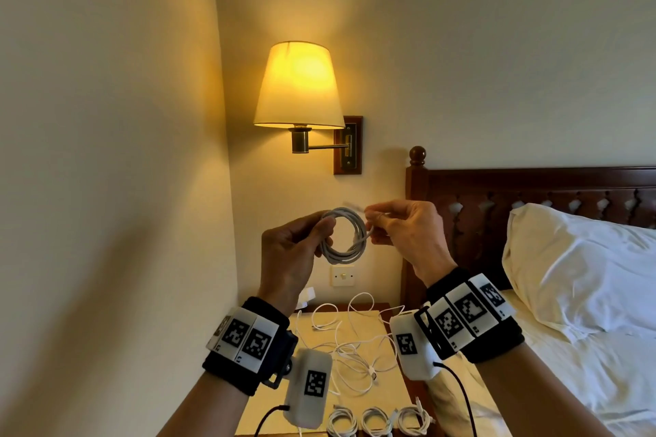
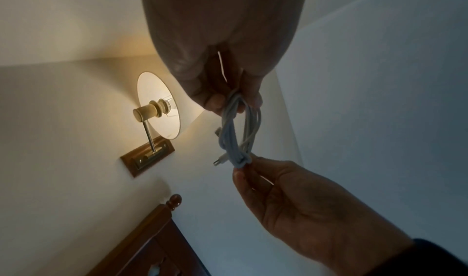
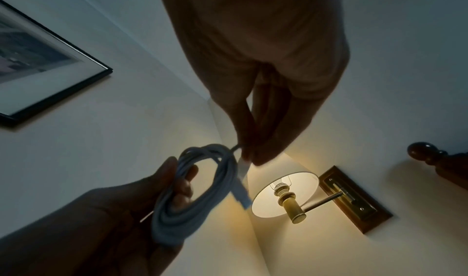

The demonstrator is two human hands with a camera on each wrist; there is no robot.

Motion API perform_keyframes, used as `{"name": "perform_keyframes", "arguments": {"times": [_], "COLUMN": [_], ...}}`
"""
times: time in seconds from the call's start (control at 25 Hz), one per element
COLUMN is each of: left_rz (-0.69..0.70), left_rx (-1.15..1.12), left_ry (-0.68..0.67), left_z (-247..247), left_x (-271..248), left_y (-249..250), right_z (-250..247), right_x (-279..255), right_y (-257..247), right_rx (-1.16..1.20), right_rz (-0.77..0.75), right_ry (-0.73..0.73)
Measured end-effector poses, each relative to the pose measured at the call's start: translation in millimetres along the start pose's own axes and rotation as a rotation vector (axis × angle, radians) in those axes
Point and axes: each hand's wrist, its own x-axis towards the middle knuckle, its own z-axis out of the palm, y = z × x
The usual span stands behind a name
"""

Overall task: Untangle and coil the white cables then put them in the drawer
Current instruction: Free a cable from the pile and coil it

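I hold a coiled white cable (image 1: 346,236) up in front of the wall, above the nightstand. My left hand (image 1: 294,248) grips the coil's left side, fingers curled through the loop. My right hand (image 1: 397,227) pinches the cable's loose end at the coil's right side. The left wrist view shows the coiled cable (image 2: 239,132) edge-on between my left hand (image 2: 228,98) and right hand (image 2: 253,170). In the right wrist view my right hand (image 3: 249,156) pinches the end beside the coiled cable (image 3: 197,188). Tangled white cables (image 1: 351,344) lie on the nightstand (image 1: 358,325). Three coiled cables (image 1: 378,420) sit at its front edge.
A lit wall lamp (image 1: 300,89) hangs above the hands. A wall switch (image 1: 343,275) sits under the coil. A wooden headboard (image 1: 514,195), a bed and a white pillow (image 1: 582,266) lie to the right. A wall runs close on the left. No drawer is in view.
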Motion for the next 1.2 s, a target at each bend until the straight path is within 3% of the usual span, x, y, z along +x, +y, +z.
{"name": "perform_keyframes", "arguments": {"times": [0.16,0.48,0.8,0.92,1.12,1.2], "left_rz": [0.006,-0.185,-0.114,-0.098,-0.145,0.003], "left_rx": [0.039,-0.144,-0.051,-0.031,0.001,0.135], "left_ry": [-0.015,-0.014,0.111,0.105,0.004,0.002], "left_z": [-2,2,8,5,2,0], "left_x": [5,5,4,6,6,2], "left_y": [3,2,-8,-14,-18,-20], "right_z": [-8,-16,-2,-2,4,6], "right_x": [6,7,-4,-7,-9,-10], "right_y": [-2,-8,-9,-9,-6,-4], "right_rx": [-0.053,-0.1,0.235,0.126,0.119,0.104], "right_rz": [0.027,0.11,0.295,0.199,0.162,0.152], "right_ry": [-0.269,-0.456,-0.419,-0.475,-0.343,-0.292]}}
